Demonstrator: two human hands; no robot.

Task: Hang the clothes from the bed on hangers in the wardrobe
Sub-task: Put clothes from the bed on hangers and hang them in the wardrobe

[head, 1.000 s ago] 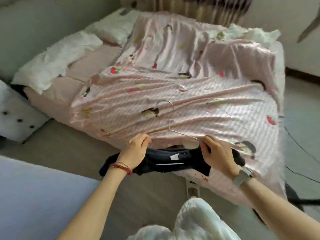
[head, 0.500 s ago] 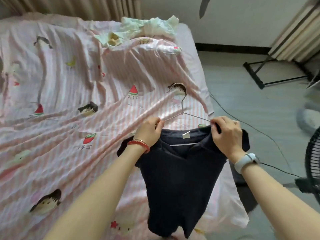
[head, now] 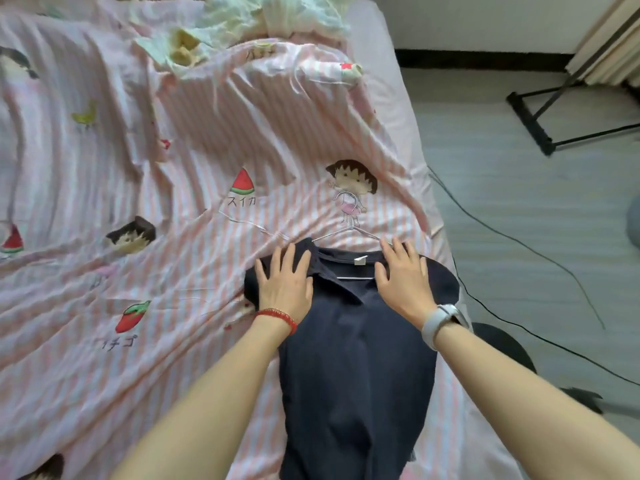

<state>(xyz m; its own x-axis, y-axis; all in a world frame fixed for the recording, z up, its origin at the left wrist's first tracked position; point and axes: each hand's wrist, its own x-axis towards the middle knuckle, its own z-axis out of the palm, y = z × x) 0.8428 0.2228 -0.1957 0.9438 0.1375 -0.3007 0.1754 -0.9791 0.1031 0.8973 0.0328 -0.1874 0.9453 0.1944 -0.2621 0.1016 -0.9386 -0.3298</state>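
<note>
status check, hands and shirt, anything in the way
Left hand and right hand flat and open on the shirt. Shirt on hanger, lying on the bed. Nothing blocking.

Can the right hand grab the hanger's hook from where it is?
Probably yes. The right hand lies flat on the dark shirt, and the wire hanger pokes out just beyond its fingertips, with only bedsheet around it.

Dark shirt (head: 356, 368) cut off by the bottom edge of the frame, hem out of sight. Wire hanger (head: 349, 233) mostly hidden inside the shirt; hook barely traceable against the printed cartoon figure above it. Shirt shoulders covered by the left hand (head: 285, 282) and right hand (head: 403, 280). Pale crumpled clothes (head: 242, 19) clipped at the top edge. Black stand (head: 533, 123) cropped at the right.
</note>
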